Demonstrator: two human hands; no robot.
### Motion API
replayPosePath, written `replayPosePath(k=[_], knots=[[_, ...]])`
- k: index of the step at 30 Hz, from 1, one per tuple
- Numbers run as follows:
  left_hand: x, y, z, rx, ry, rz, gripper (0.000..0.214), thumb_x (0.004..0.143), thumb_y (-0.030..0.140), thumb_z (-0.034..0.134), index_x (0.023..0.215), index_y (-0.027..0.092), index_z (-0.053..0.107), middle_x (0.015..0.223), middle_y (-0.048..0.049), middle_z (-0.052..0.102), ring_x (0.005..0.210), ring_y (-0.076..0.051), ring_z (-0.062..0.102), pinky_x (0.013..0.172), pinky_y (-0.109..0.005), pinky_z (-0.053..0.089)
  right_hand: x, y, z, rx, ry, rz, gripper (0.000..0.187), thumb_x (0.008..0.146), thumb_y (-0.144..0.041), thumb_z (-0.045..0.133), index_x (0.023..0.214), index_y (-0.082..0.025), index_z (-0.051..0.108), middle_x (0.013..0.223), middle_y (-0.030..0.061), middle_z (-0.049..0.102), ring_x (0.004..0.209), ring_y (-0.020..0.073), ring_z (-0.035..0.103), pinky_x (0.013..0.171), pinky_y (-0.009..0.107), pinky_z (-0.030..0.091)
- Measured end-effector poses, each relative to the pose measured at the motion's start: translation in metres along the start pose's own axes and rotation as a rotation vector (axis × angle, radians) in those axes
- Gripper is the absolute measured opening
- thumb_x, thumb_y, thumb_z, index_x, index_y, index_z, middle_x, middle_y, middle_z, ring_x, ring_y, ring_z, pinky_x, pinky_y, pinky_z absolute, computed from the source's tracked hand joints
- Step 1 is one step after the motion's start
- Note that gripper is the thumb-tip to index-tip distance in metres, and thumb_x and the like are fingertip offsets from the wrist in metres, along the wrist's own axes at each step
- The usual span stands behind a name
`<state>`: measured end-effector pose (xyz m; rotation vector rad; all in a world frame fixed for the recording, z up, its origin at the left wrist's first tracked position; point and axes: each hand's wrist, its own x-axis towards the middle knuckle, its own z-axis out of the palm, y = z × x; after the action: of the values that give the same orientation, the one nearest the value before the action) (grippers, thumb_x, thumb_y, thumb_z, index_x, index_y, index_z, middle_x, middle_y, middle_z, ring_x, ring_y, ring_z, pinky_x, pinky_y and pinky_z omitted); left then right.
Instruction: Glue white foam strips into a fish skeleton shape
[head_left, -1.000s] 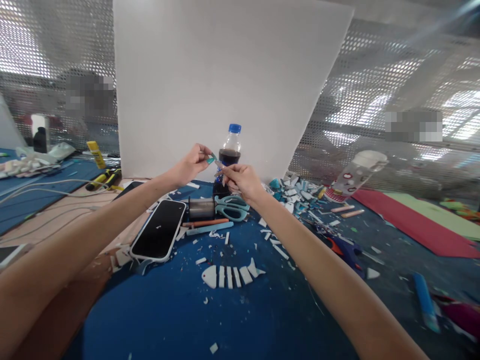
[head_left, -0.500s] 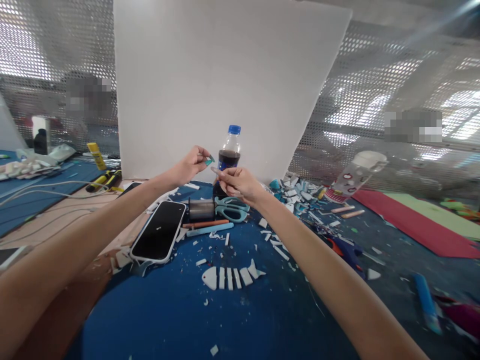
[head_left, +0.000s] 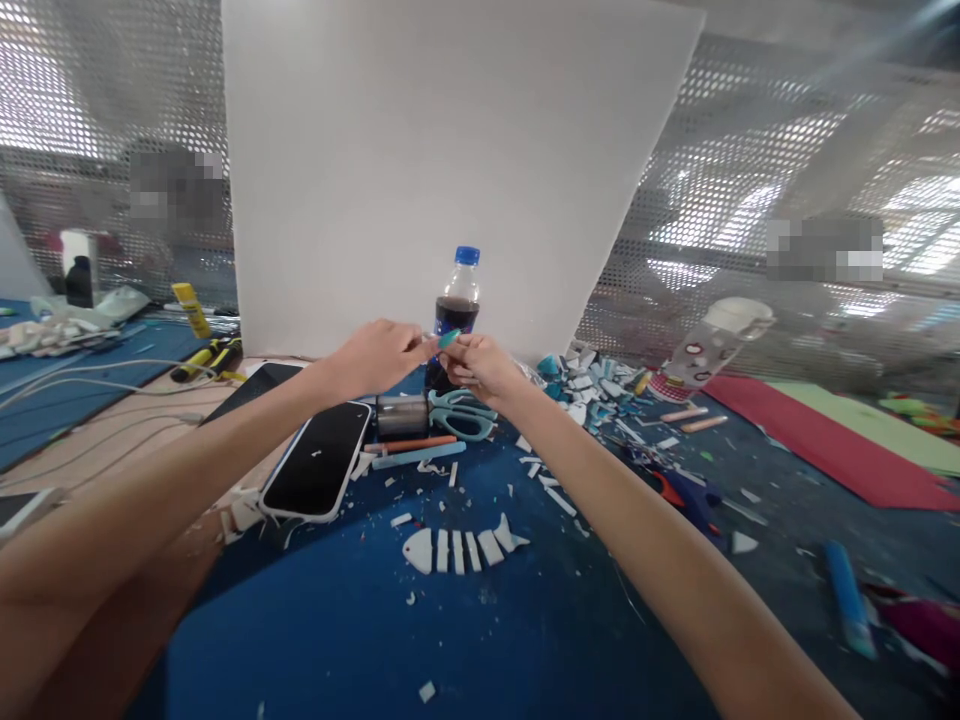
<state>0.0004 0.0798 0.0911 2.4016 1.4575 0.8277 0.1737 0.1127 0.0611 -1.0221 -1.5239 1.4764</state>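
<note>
My left hand (head_left: 379, 355) and my right hand (head_left: 489, 368) meet in front of the cola bottle (head_left: 466, 282), above the table. A small pointed teal piece (head_left: 448, 339) shows at the pinched fingertips of my left hand, against the right fingers. My right hand is closed too; what lies in its fingertips is hidden. Below them, a white fish skeleton (head_left: 469, 550) cut into several flat pieces lies in a row on the blue mat (head_left: 337, 630), with a head at the left and a tail at the right.
A phone (head_left: 319, 460), a grey cylinder (head_left: 403, 417), teal scissors (head_left: 463, 415) and a light blue stick (head_left: 418, 455) lie behind the fish. Scraps (head_left: 592, 385) heap to the right, near a tilted plastic cup (head_left: 712, 345). A white board (head_left: 450, 150) stands behind.
My left hand has moved right and slightly down, bringing the teal piece against the right fingers. The pale slim piece seen in my right fingertips is now hidden.
</note>
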Motion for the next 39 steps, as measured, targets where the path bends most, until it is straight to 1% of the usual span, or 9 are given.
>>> replayPosePath(k=[2,10,13,15,17,20,27,35,39], knots=[[0.0,0.003,0.001,0.025,-0.013,0.001,0.034,0.091,0.043,0.047,0.067,0.02,0.045,0.06,-0.0013,0.048,0.057,-0.015,0.04,0.059,-0.03,0.026,0.0,0.0,0.001,0.002,0.018,0.021,0.034,0.093,-0.034,0.058,0.123,-0.017,0.056,0.124,0.0096,0.059,0.104,0.0223,0.062,0.087,0.043,0.054],[0.002,0.001,-0.004,-0.002,-0.111,0.132,0.026,0.09,0.022,0.044,0.066,0.018,0.051,0.054,0.0025,0.047,0.051,-0.01,0.038,0.057,-0.027,0.028,0.002,0.0,0.003,0.082,0.062,0.033,0.034,0.094,-0.034,0.058,0.123,-0.017,0.057,0.122,0.0092,0.06,0.103,0.0216,0.063,0.085,0.043,0.055],[0.005,-0.005,-0.005,-0.045,-0.108,0.141,0.025,0.087,0.015,0.045,0.063,0.017,0.052,0.055,0.0022,0.05,0.051,-0.009,0.042,0.057,-0.025,0.03,-0.001,-0.002,0.004,0.148,0.06,0.013,0.021,0.095,-0.032,0.056,0.102,-0.014,0.063,0.097,0.0058,0.067,0.075,0.0131,0.063,0.069,0.03,0.054],[0.007,-0.011,-0.006,-0.083,-0.109,0.134,0.024,0.084,0.012,0.046,0.061,0.017,0.052,0.054,0.0023,0.052,0.051,-0.009,0.044,0.057,-0.024,0.031,-0.004,-0.005,0.005,0.201,0.05,-0.001,0.025,0.095,-0.036,0.054,0.084,-0.015,0.063,0.074,0.0025,0.065,0.054,0.0085,0.052,0.056,0.024,0.047],[0.01,-0.017,-0.008,-0.125,-0.109,0.118,0.023,0.082,0.012,0.047,0.061,0.017,0.053,0.052,0.0026,0.052,0.05,-0.009,0.044,0.056,-0.024,0.031,-0.008,-0.01,0.007,0.25,0.031,-0.002,0.032,0.094,-0.043,0.053,0.077,-0.017,0.062,0.064,0.0016,0.063,0.047,0.0081,0.045,0.05,0.025,0.042],[0.014,-0.022,-0.01,-0.19,-0.104,0.082,0.024,0.083,0.013,0.047,0.061,0.016,0.054,0.051,0.003,0.05,0.049,-0.009,0.043,0.054,-0.024,0.031,-0.012,-0.014,0.01,0.301,0.012,0.008,0.038,0.093,-0.05,0.052,0.077,-0.017,0.063,0.065,0.0034,0.065,0.048,0.0096,0.047,0.049,0.025,0.041],[0.016,-0.021,-0.012,-0.377,-0.115,-0.018,0.033,0.09,0.02,0.045,0.058,0.016,0.051,0.046,0.0048,0.04,0.041,-0.006,0.032,0.048,-0.024,0.025,-0.012,-0.013,0.011,0.37,0.03,0.007,0.036,0.094,-0.047,0.049,0.076,-0.018,0.06,0.076,0.0039,0.069,0.053,0.0094,0.052,0.055,0.025,0.046],[0.021,-0.028,-0.018,-0.557,-0.102,-0.1,0.039,0.094,0.023,0.041,0.056,0.017,0.048,0.044,0.005,0.035,0.039,-0.006,0.031,0.046,-0.025,0.023,-0.016,-0.019,0.01,0.37,-0.074,-0.001,0.054,0.097,-0.055,0.029,0.082,-0.016,0.064,0.081,0.0077,0.072,0.058,0.0139,0.059,0.056,0.029,0.049],[0.021,-0.032,-0.019,-0.609,-0.09,-0.108,0.038,0.093,0.023,0.044,0.055,0.017,0.047,0.044,0.0044,0.036,0.041,-0.006,0.032,0.047,-0.026,0.024,-0.016,-0.018,0.009,0.359,-0.133,-0.012,0.059,0.095,-0.057,0.028,0.084,-0.015,0.067,0.08,0.0074,0.071,0.06,0.0136,0.058,0.06,0.028,0.051]])
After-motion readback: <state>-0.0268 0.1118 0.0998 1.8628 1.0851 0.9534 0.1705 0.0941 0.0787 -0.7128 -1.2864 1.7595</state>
